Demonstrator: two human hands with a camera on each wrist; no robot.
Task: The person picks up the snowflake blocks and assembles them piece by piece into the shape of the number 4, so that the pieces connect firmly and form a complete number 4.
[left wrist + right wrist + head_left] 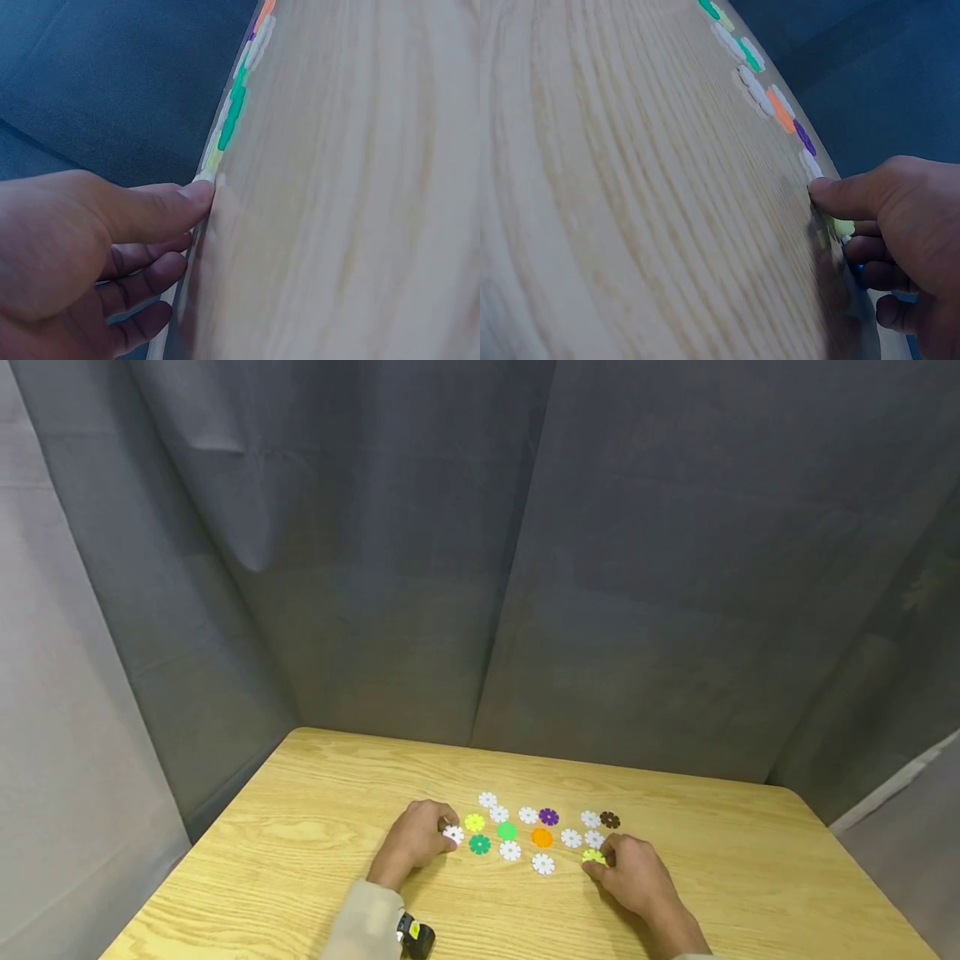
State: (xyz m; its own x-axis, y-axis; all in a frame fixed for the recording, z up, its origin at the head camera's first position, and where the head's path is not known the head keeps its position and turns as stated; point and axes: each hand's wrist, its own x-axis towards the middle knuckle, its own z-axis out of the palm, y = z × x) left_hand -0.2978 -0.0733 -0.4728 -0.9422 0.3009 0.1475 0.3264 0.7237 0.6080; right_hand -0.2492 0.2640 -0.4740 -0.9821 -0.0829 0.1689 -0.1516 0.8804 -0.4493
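Notched plastic discs like flower-shaped snowflake pieces lie flat in a loose band across the table. At the left end my left hand (417, 837) pinches a white disc (453, 834) between thumb and fingers, beside a yellow disc (474, 822) and a dark green disc (480, 844). At the right end, the thumb and fingers of my right hand (632, 870) grip the edges of a yellow-green disc (593, 856). Just beyond it lies a white disc (594, 839). In the right wrist view the thumb partly hides the yellow-green disc (843, 227).
Between the hands lie a bright green disc (507, 832), an orange disc (542, 837), a purple disc (549, 817) and several white ones. A brown disc (610, 820) is at the far right. Grey curtains (390, 568) hang behind the wooden table (300, 852).
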